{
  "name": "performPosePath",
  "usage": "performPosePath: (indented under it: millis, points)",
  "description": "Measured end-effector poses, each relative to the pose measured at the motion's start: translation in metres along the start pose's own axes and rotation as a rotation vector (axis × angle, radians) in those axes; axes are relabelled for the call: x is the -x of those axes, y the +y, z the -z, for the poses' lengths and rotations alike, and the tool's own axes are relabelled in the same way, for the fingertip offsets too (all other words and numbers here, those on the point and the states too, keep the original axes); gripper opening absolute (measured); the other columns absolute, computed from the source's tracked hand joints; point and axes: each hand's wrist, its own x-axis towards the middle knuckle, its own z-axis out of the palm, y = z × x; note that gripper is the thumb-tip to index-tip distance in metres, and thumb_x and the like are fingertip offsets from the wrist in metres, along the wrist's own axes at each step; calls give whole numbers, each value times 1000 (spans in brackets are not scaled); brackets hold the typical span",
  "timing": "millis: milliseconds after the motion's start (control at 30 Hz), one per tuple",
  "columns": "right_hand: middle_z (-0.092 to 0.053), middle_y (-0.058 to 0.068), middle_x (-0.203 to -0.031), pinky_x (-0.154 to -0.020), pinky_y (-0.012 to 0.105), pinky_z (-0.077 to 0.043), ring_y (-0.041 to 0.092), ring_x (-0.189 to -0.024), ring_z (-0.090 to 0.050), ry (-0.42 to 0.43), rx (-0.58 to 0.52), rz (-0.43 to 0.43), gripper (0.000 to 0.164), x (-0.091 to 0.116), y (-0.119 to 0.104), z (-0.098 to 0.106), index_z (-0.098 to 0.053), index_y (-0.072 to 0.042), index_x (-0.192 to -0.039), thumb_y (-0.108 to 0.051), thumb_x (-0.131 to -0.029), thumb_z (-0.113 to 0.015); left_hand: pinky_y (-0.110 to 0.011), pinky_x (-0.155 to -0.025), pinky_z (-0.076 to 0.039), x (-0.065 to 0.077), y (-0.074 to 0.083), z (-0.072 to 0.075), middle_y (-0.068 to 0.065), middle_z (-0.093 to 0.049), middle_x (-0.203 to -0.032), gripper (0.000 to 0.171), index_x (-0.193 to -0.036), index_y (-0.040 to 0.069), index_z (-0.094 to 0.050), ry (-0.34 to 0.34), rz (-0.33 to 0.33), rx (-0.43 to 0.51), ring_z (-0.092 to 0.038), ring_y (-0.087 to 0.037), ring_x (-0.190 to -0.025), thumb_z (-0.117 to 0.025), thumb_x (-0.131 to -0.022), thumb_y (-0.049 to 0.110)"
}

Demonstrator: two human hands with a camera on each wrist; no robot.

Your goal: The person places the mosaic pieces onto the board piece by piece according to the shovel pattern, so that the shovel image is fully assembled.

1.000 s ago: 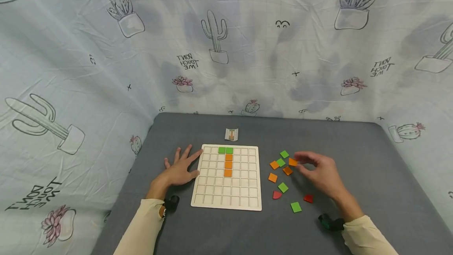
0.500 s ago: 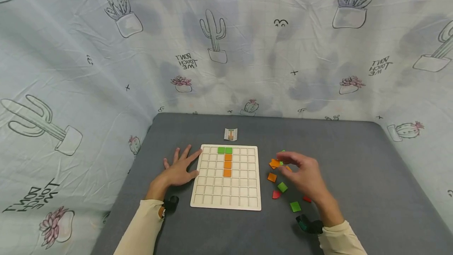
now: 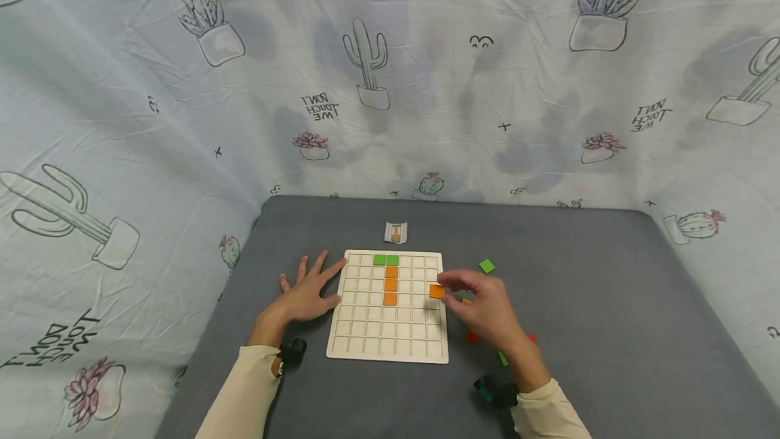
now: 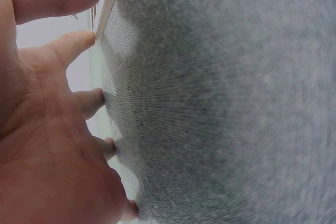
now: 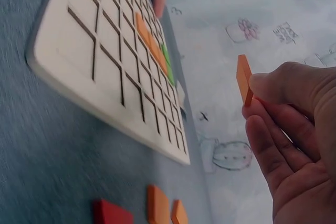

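Right hand pinches orange tile above board, 3 o'clock edge. Left hand spread, touching 9 o'clock edge. Step seems tile-laying; next likely calls for lowering flat into square.

Laid: three orange tiles, two green tiles. Loose, partly hidden: two red pieces, at least two green squares, two orange squares.

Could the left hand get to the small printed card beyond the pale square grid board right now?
Probably yes. The left hand holds nothing visible, and between it and the small printed card only a flat corner of the pale grid board and grey tabletop show.
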Motion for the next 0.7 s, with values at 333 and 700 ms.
performPosePath:
  millis: [333,700]
  points:
    - [-83,1,-115,-91,53,-65,21,-101,-78,-60,-53,8,36,-5,-11,-23,-82,-9,-122,-1,-88,-89,-95,-113,11,9,21,10,-22,-8,-184,77,-175,26,-34,-28,40,-23,8,-60,-166,-69,-106,27]
    - [-84,1,-113,-90,45,-66,20,-98,-79,-111,-97,40,31,-11,-12,-47,-83,-6,-119,-1,-89,-87,-95,-111,15,0,2,-1,-19,-8,-185,80,-174,41,-31,12,8,4,10,-61,-165,-69,-105,33]
